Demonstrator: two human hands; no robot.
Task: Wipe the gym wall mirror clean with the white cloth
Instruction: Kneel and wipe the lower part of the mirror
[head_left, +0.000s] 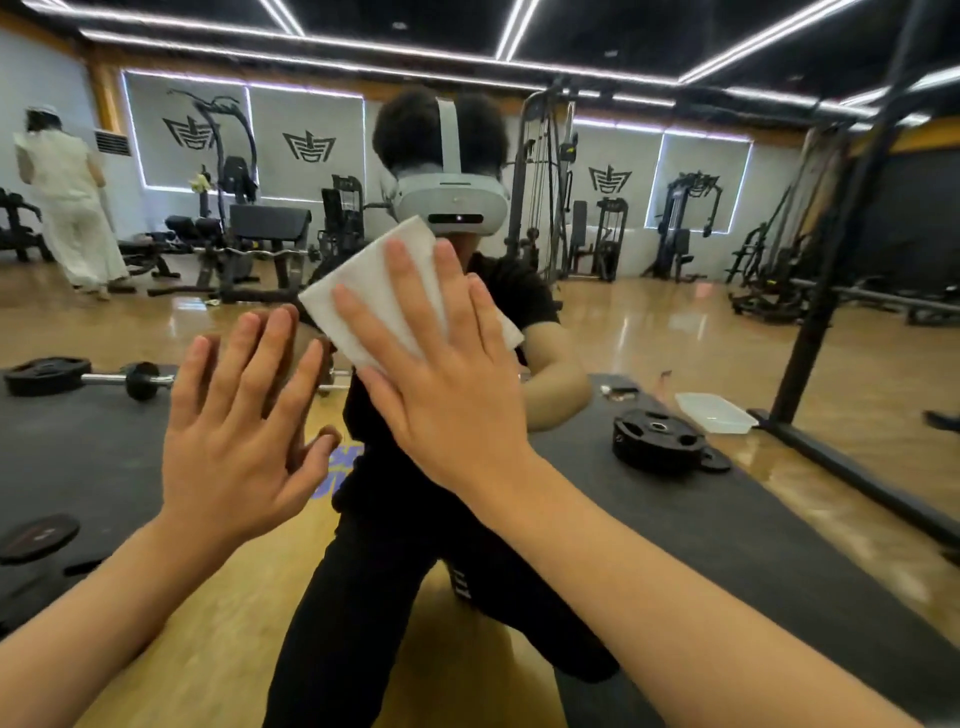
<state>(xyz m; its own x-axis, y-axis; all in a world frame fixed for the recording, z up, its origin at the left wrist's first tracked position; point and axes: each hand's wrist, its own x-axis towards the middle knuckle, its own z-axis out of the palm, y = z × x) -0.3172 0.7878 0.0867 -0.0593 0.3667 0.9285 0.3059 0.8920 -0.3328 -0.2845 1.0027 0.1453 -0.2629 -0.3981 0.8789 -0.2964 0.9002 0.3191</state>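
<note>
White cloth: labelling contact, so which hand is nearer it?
Right. The right hand presses the white cloth flat against the mirror; the left hand rests on bare mirror beside it.

Floor mat (727, 519) with plates (657, 439), barbell (104, 376), tray (716, 412)

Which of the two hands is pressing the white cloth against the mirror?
The right hand, its straight fingers spread flat over the white cloth on the mirror. The left hand beside it is spread against the glass with nothing under it.
</note>
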